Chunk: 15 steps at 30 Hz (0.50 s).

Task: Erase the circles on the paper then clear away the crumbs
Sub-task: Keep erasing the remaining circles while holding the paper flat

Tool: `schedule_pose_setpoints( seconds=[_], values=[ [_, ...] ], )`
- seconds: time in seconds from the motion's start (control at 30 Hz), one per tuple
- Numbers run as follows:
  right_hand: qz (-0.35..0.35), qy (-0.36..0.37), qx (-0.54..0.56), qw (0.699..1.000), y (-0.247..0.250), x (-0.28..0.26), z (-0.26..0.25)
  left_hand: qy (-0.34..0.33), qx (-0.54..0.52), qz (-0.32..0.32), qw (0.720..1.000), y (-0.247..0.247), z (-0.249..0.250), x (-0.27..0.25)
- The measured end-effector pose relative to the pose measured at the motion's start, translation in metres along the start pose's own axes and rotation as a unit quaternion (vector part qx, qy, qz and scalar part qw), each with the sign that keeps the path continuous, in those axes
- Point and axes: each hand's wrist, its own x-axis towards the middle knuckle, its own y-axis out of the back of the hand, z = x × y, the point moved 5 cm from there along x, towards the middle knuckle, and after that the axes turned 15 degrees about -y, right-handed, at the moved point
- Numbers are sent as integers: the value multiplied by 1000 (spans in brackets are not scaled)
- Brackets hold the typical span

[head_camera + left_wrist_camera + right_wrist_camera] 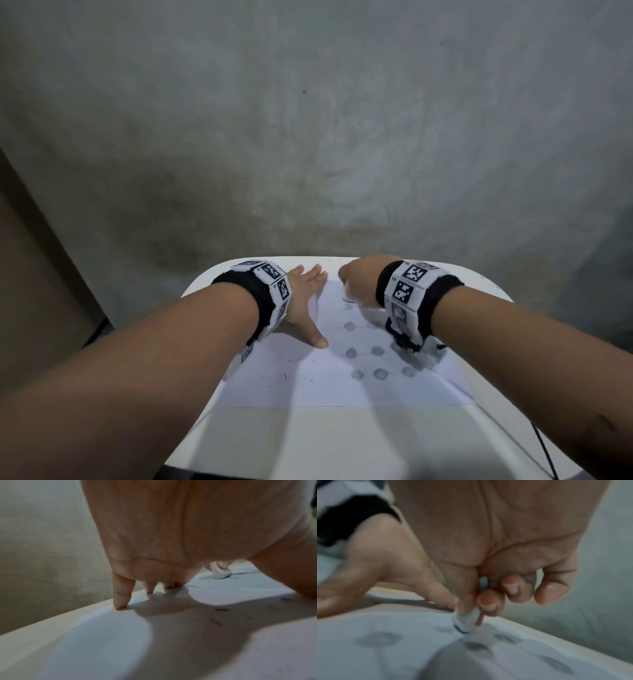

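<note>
The paper (342,383) lies flat on the tabletop (308,442), reaching almost to its far edge, with grey circles (377,351) in rows over its right half. The left hand (305,301) is spread flat, fingers straight, pressing the paper's far left part near the table's far edge; in the left wrist view its fingertips (121,605) touch down right at that edge. The right hand (359,284) is over the paper's far right part, thumb and first fingers curled tight around a small white eraser (465,620), whose tip is pressed into the sheet at the far row of circles; the other fingers are tucked in. Thin dark crumbs (285,376) lie scattered on the left half. By my judgement the erasing is at an early stage, since most circles look untouched. The chief risk is the paper buckling or tearing: the right wrist view, though blurred, seems to show a ripple just beside the eraser tip, and a hard stroke toward the holding hand could crease it. Pressing too lightly may only smear the graphite. A stroke running past the far edge could flick crumbs to the floor, and the right wrist dragging over lower circles may smudge them.
</note>
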Motion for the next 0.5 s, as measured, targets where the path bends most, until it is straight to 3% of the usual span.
schedule_pose_setpoints(
  seconds=[0.13, 0.23, 0.33, 0.5],
  values=[
    [8, 21, 11, 1000, -4, -4, -7, 0, -3, 0, 1000, -1, -2, 1],
    [19, -12, 4, 1000, -2, -2, 4, 1, 2, -1, 1000, -2, -3, 1],
    [-14, 13, -3, 1000, -14, 0, -5, 7, 3, -9, 1000, -2, -2, 3],
    [21, -1, -7, 1000, -6, -3, 5, 3, 4, -10, 1000, -1, -1, 0]
  ],
)
